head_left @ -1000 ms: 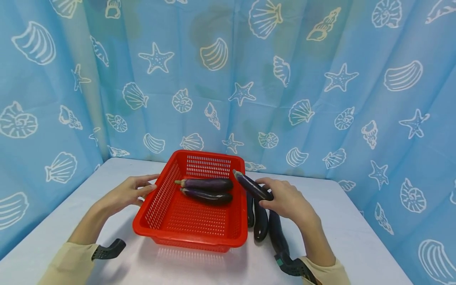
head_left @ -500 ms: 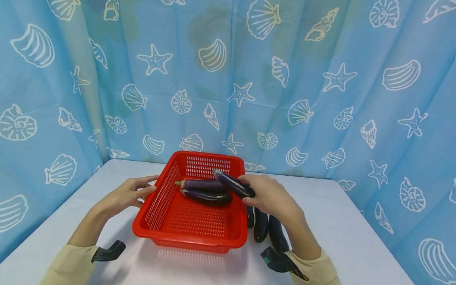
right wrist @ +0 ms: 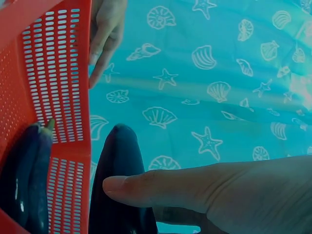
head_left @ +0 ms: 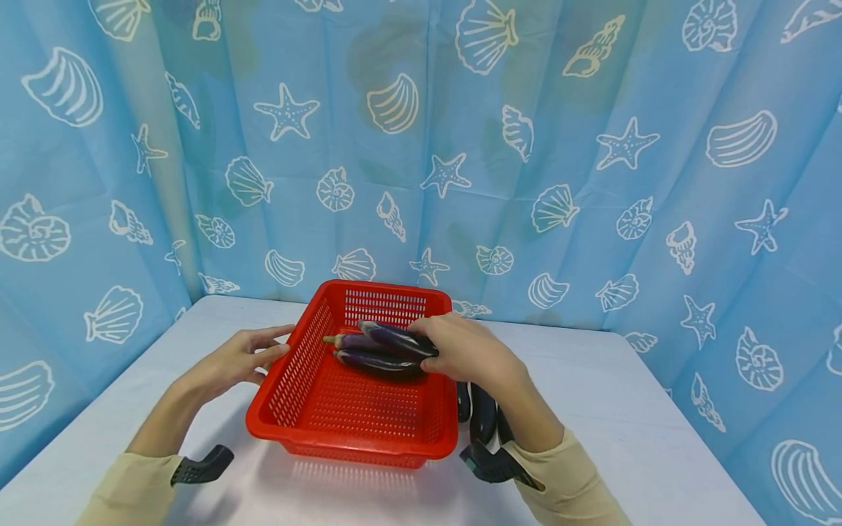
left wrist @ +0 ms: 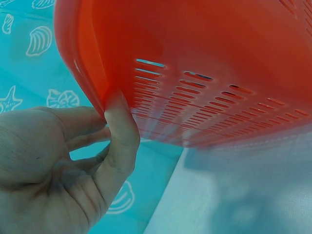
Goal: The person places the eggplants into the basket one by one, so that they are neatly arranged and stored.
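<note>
The red plastic basket (head_left: 351,440), with slotted walls, stands mid-table. My left hand (head_left: 230,358) holds its left rim; in the left wrist view the thumb (left wrist: 122,131) presses against the outer wall just under the lip. Inside the basket, toward the back, my right hand (head_left: 467,351) grips a dark purple eggplant (head_left: 397,340) by its rounded end, stem end pointing left. Beneath it lie two more eggplants, one partly covered (head_left: 351,341) and one nearer the front (head_left: 378,363). The right wrist view shows the thumb laid across the gripped eggplant (right wrist: 117,156).
Several eggplants (head_left: 483,413) lie on the white table (head_left: 592,409) along the basket's right side, partly hidden by my right forearm. A blue curtain (head_left: 421,146) with white shell and starfish prints hangs behind and at both sides.
My right hand has carried the eggplant leftward from over the basket's right rim, then down onto the two inside. The left hand and basket have stayed in place.
</note>
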`<action>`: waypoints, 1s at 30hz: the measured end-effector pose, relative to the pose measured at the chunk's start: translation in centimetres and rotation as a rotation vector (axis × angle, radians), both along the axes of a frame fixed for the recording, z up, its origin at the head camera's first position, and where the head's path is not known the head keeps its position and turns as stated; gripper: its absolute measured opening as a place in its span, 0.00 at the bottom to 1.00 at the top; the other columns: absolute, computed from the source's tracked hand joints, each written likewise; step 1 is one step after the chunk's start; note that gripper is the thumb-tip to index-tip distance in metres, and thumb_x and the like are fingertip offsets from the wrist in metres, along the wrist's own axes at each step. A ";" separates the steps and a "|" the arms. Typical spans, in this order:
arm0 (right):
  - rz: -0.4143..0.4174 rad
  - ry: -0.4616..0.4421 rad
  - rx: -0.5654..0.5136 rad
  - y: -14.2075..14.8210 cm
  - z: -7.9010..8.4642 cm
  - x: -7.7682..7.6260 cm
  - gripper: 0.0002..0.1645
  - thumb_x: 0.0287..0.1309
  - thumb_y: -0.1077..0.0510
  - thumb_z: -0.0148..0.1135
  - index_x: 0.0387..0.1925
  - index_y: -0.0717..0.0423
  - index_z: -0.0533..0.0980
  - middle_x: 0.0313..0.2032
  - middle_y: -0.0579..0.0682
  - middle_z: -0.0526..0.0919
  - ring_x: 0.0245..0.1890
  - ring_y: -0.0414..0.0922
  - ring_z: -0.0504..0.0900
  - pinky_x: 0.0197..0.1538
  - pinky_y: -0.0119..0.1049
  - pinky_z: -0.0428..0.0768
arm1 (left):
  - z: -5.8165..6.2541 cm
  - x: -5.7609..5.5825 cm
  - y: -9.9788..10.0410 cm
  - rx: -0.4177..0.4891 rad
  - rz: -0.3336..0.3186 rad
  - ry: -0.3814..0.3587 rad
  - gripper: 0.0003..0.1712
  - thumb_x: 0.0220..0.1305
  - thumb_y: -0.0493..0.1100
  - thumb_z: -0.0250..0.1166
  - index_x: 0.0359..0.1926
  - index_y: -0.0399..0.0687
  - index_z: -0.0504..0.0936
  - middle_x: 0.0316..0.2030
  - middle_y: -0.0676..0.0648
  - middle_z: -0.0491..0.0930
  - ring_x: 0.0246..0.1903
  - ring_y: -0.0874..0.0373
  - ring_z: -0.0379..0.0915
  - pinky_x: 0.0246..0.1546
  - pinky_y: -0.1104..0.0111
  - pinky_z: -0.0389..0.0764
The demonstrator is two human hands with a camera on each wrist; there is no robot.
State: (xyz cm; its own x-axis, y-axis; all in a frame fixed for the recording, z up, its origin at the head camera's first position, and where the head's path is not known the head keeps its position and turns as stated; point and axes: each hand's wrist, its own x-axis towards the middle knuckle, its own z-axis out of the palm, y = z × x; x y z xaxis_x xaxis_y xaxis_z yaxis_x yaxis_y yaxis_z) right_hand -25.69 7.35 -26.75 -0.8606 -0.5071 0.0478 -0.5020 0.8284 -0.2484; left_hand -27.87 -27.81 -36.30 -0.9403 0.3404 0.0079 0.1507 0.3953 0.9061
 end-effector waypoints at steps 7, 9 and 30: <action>0.034 -0.050 0.039 -1.1 0.5 -1.2 0.30 0.50 0.56 0.75 0.57 0.48 0.78 0.45 0.48 0.84 0.43 0.44 0.79 0.47 0.41 0.86 | -0.2 -0.1 0.0 -0.001 0.015 -0.008 0.38 0.71 0.47 0.59 0.75 0.40 0.55 0.58 0.31 0.77 0.46 0.51 0.83 0.42 0.56 0.87; 0.030 -0.063 0.051 -1.3 0.5 -1.6 0.31 0.50 0.56 0.75 0.58 0.48 0.78 0.47 0.49 0.84 0.43 0.44 0.80 0.47 0.41 0.86 | -0.2 -0.1 -0.1 -0.003 0.006 -0.004 0.38 0.71 0.47 0.58 0.75 0.39 0.55 0.57 0.30 0.76 0.46 0.51 0.83 0.42 0.55 0.87; 0.010 -0.114 0.119 -3.1 -0.9 -3.3 0.32 0.50 0.53 0.75 0.59 0.46 0.77 0.50 0.49 0.82 0.50 0.46 0.75 0.53 0.45 0.81 | -0.4 -0.1 -0.3 -0.001 0.015 -0.007 0.38 0.71 0.48 0.59 0.75 0.41 0.55 0.57 0.31 0.77 0.45 0.50 0.83 0.42 0.55 0.86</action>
State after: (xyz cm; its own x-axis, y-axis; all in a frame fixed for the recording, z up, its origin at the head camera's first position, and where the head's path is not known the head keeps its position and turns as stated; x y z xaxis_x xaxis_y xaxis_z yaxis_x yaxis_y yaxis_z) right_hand -29.03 4.29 -27.68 -0.8518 -0.5121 -0.1107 -0.4847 0.8504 -0.2046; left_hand -28.02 -28.07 -36.67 -0.9453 0.3261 0.0005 0.1380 0.3987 0.9067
